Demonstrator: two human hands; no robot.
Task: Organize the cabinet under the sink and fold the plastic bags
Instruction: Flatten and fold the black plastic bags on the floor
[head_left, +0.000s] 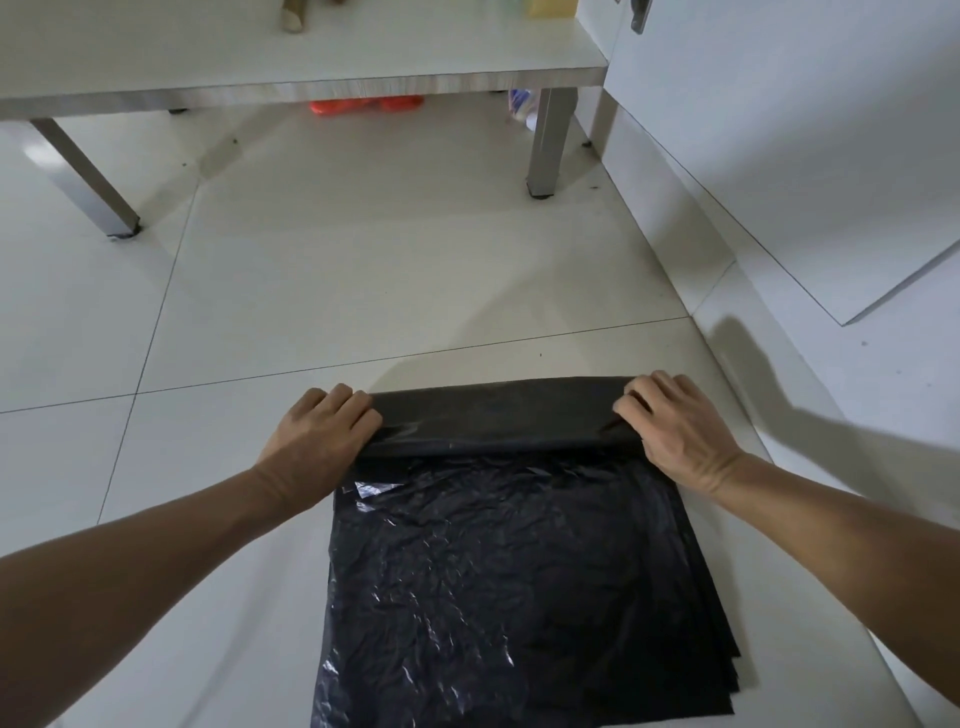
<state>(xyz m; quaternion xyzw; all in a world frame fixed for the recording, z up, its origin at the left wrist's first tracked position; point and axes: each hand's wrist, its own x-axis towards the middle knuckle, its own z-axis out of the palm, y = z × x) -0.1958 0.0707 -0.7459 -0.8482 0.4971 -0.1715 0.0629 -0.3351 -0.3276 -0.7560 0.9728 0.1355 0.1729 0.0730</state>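
On the pale tiled floor (363, 270), just beside its right-hand edge where the white cabinet wall (779, 156) rises, a crinkled black plastic bag (519, 571) lies flat, spread out so it can be folded. Its far edge is turned over into a smooth band (493, 415). The left hand (324, 431) grips the band's left end with fingers curled over it, and the right hand (670, 423) pinches the right end likewise; holding both ends probably keeps the fold straight and even. Layered edges at the bag's near right corner suggest several sheets. Beyond stands a low white table with metal legs (311, 57), orange plastic (366, 105) beneath it.
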